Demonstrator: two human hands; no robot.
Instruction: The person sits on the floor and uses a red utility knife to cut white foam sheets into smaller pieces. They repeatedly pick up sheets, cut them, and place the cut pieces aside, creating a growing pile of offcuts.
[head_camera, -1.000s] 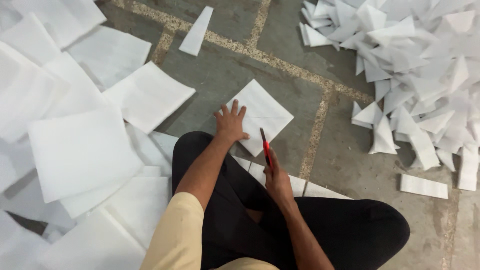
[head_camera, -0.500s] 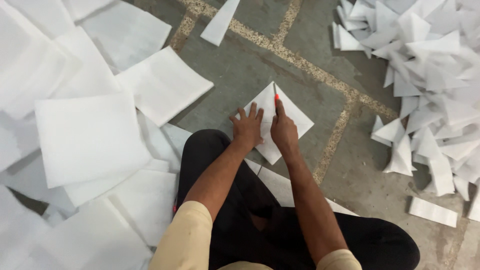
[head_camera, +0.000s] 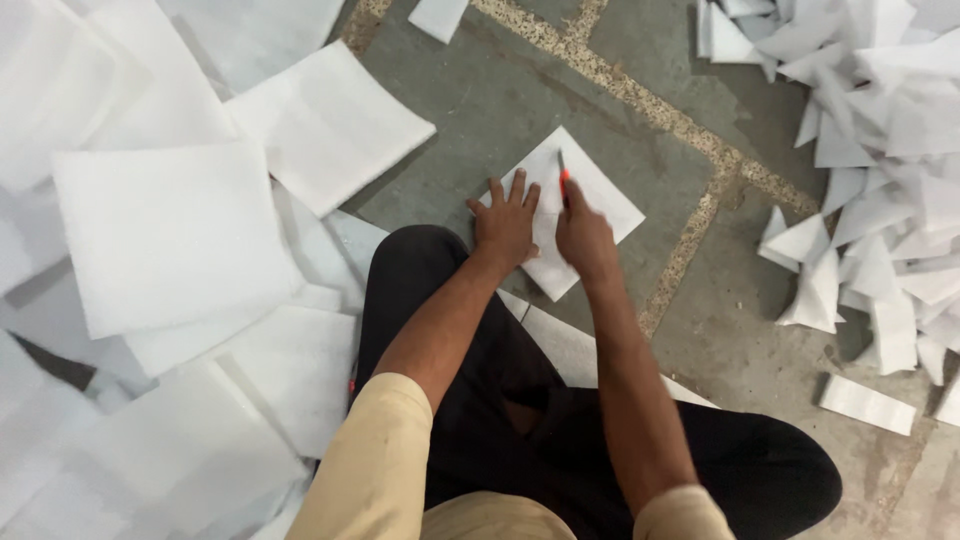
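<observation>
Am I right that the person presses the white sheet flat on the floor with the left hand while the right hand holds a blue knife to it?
Not quite: the knife in the right hand is orange-red, not blue, as the head view shows. The left hand does press the white sheet flat on the floor.

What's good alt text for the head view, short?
Seen from above, a seated person's left hand presses a square white sheet flat on the grey floor while the right hand draws a red-handled cutter across it. Larger white sheets lie at left, cut offcuts at right.
</observation>
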